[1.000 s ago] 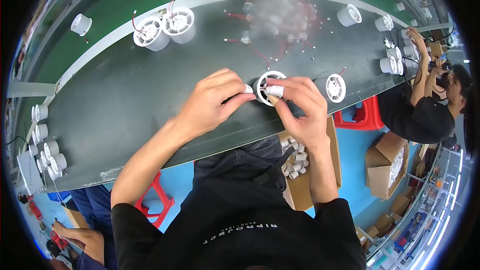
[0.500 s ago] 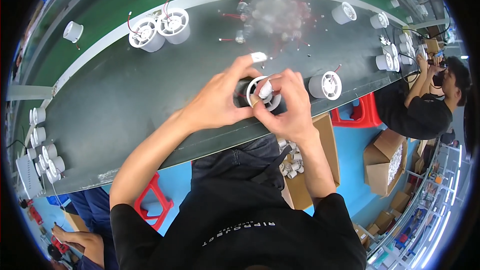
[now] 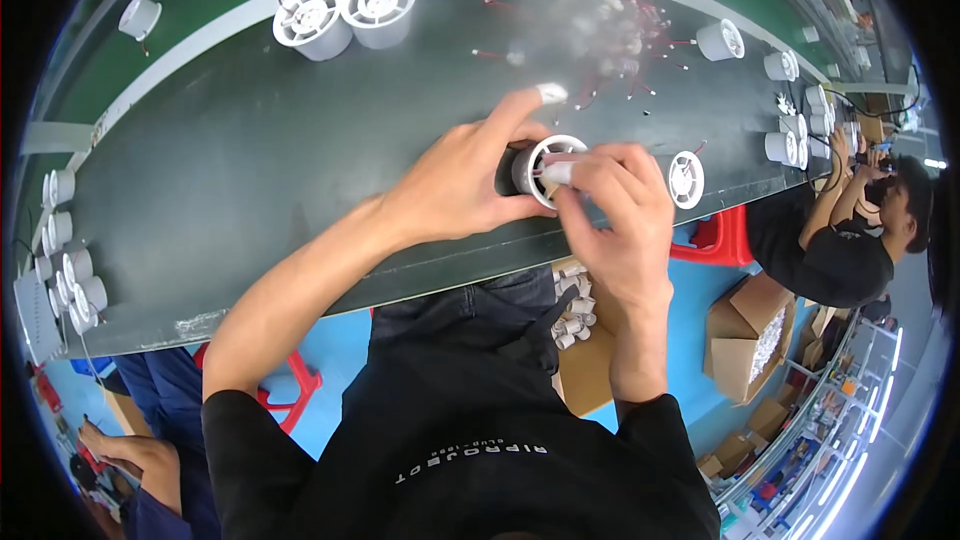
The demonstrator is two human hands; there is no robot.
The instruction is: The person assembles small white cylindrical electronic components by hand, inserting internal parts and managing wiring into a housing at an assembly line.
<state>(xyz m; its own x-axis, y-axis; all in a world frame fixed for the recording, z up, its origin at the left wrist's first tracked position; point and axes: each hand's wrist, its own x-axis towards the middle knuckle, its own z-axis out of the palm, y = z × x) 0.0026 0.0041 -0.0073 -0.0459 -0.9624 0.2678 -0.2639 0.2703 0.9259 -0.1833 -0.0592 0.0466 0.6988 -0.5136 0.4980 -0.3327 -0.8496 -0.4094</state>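
My left hand (image 3: 450,180) curves around a white cylindrical housing (image 3: 526,178) with a round open rim, thumb at its near side. A white cover sits on one raised left fingertip. At the mouth of the housing, my right hand (image 3: 625,215) has its fingers pinched together, and a white cover shows on a fingertip there. Whatever the pinch holds is hidden; a reddish strand shows at the fingertips. Just right of my right hand is another white housing (image 3: 686,180) with a spoked face.
Beyond my hands lies a blurred heap of small parts with red wires (image 3: 600,35). Two spoked white housings (image 3: 380,8) stand at far left. A cardboard box of white parts (image 3: 585,370) sits below the bench edge (image 3: 430,285). A person in black (image 3: 825,240) works at right.
My right hand has drawn back a little to the right, its fingers now pinched at the rim. My left hand stays around the housing. The whole view has shifted slightly.
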